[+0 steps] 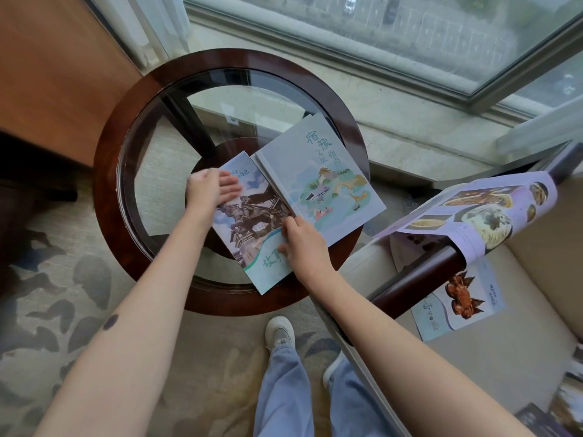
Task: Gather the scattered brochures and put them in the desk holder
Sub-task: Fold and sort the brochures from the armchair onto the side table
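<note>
Surface: a round glass top (164, 171) in a dark wooden rim, centre of the frame, seen from above.
Statue brochure: (252, 222) lies flat on the surface, just below centre, its near corner over the rim toward you.
Map brochure: (321, 175) lies right of the statue brochure, its left edge overlapping it, its right corner past the rim.
Your left hand: (209, 186) is open, fingers together and flat, resting on the upper left corner of the statue brochure; it grips nothing.
Your right hand: (304, 244) presses down where the two brochures meet, fingers bent, fingertips on the statue brochure's lower right; you cannot tell whether it pinches an edge.
Food brochure: (473, 212) hangs open over the dark armrest (419, 275) of the chair, right of the frame, well apart from your hands.
Crab brochure: (460, 301) lies on the pale chair seat (504, 351), below the armrest, lower right.
More printed sheets: bottom right corner, cut off by the frame edge, too blurred to read.
Holder: you cannot pick it out in this view.
Floor: patterned carpet (63, 279) at lower left; your shoe (279, 334) stands just below the surface.
</note>
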A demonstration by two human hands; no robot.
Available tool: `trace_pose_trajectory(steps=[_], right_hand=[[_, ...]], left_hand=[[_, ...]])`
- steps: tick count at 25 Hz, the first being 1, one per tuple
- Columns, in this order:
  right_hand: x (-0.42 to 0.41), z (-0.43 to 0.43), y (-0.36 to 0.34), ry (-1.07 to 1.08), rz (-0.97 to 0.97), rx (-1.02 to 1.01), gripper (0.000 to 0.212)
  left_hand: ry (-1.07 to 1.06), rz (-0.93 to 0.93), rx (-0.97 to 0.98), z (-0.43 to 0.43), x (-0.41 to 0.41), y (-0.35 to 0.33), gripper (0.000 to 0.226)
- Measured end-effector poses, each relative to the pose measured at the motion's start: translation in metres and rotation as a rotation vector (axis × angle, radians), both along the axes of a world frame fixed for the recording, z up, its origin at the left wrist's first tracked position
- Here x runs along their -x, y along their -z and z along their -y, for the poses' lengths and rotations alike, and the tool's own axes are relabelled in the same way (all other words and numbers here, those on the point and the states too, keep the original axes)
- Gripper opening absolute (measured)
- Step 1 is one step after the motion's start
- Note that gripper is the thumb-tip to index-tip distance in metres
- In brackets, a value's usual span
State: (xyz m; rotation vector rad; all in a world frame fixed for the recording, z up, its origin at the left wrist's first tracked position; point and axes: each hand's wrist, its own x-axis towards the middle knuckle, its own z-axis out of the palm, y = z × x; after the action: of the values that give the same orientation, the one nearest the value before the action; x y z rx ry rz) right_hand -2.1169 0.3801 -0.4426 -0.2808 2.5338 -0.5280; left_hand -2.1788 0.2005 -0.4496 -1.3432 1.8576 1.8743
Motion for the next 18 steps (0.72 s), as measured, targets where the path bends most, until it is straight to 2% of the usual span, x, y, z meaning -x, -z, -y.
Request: trace_pose_trajectory(steps=[3,7,10,15,18], right_hand=[[0.003,0.001,-0.003,-0.016,0.021,-0.009,0.023],[0.015,-0.001,-0.016,-0.023,0.106,0.022,0.016],[0.026,-0.015,-0.041,0.097,0.133,0.162,0.023],[0.041,-0.081,-0.096,0.509,-0.044,0.502,0.018],[0.038,-0.153,-0.12,0.652,-0.219,0.586,0.019]], left_hand=[[0.02,-0.051,0.195,0.005,0.001,0.003,0.021],[0.325,-0.156,0.404,-0.02,-0.017,-0.005,0.026],[0.548,-0.234,0.483,-0.052,-0.03,-0.021,0.025],[0.608,-0.41,0.458,-0.139,-0.039,-0.058,0.021],[0.717,-0.501,0.404,-0.216,-0.042,-0.075,0.02]])
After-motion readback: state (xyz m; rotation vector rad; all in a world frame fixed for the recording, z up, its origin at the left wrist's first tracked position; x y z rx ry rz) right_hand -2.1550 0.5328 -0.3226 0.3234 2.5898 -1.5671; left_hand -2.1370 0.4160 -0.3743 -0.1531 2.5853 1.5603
